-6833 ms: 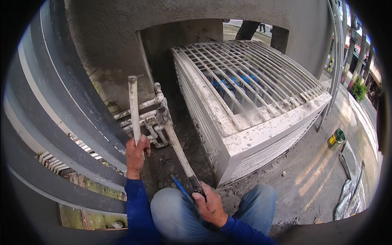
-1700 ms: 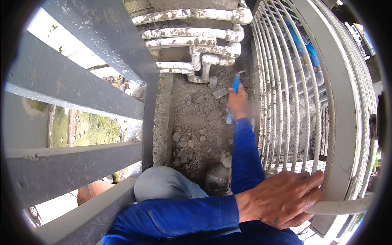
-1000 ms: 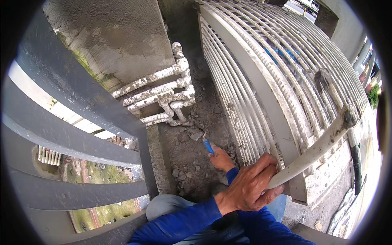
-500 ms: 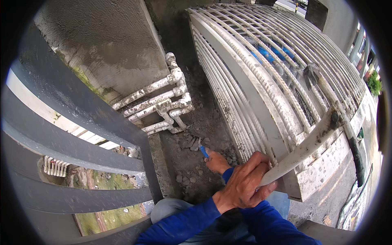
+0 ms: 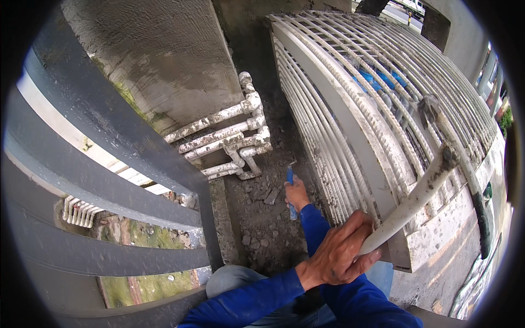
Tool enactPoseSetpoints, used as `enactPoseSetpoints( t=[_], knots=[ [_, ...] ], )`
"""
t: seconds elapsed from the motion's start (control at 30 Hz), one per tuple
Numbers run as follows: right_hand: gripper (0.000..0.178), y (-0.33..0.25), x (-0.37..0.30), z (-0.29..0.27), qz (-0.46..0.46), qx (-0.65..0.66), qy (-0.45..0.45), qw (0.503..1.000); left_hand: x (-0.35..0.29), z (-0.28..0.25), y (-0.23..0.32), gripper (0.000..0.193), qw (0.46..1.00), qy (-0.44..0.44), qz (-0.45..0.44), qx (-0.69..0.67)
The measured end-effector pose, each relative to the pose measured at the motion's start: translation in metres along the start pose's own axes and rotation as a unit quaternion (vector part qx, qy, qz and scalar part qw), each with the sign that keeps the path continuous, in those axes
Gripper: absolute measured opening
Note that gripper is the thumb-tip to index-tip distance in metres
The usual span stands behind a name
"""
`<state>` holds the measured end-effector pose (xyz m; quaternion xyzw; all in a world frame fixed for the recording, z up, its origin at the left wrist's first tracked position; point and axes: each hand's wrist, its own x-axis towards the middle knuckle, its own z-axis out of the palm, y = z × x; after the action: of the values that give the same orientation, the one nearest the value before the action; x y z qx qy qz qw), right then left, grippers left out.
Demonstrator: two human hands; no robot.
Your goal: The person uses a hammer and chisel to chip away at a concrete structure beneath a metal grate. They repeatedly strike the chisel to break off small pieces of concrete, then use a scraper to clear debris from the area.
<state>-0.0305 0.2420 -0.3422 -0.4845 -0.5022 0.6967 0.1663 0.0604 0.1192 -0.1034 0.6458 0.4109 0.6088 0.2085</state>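
Lower centre: left hand (image 5: 338,258), fingers curled tightly around the near end of a white stick (image 5: 407,212), smooth and rounded, dark and crusted at its far end. Probably light and stiff; clean end the better hold. Right of frame: hammer (image 5: 464,160) laid across the ribbed bars of a white cage (image 5: 353,136), pale shaft, black grip; likely head-heavy, so best lifted by the grip. Centre, beyond the crossed left forearm: right hand (image 5: 297,194), fingers wrapped around the middle of a blue-handled tool (image 5: 290,174), small bent metal tip uppermost. Presumably light and rigid, perhaps slippery with dust; mid-handle the natural hold. Beneath: grey rubble (image 5: 270,197), loose, angular, coarse. Farther, left of centre: white pipes (image 5: 219,135), dirt-spotted, elbow-jointed. Upper left: wall (image 5: 158,54), grey, rough-plastered.
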Motion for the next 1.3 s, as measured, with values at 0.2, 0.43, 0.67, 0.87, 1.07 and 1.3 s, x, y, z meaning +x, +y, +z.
enactPoseSetpoints(
  t=[0.2, 0.43, 0.67, 0.87, 1.07, 1.3],
  knots=[
    [0.054, 0.033, -0.012, 0.037, -0.066, -0.04, 0.06, 0.995, -0.004, -0.011, -0.001, 0.035, 0.999, 0.021, -0.024, 0.01],
    [0.05, -0.037, 0.1, -0.003, -0.059, -0.013, 0.04, 0.997, 0.01, -0.003, 0.001, 0.032, 1.0, -0.007, -0.002, 0.002],
    [0.061, -0.035, 0.058, 0.011, -0.101, -0.16, 0.034, 0.981, 0.002, -0.013, -0.001, 0.029, 0.998, 0.044, -0.024, 0.026],
    [0.059, -0.064, 0.124, 0.021, -0.097, -0.168, 0.045, 0.98, 0.004, -0.011, 0.005, 0.04, 0.999, 0.02, -0.036, 0.034],
    [0.059, 0.008, 0.131, 0.0, -0.295, -0.376, 0.128, 0.869, 0.014, -0.01, 0.008, 0.029, 0.998, 0.032, 0.022, 0.057],
    [0.057, 0.002, -0.041, -0.011, -0.087, -0.355, -0.129, 0.922, 0.001, -0.014, -0.001, 0.031, 0.996, 0.041, 0.031, 0.071]
  ],
)
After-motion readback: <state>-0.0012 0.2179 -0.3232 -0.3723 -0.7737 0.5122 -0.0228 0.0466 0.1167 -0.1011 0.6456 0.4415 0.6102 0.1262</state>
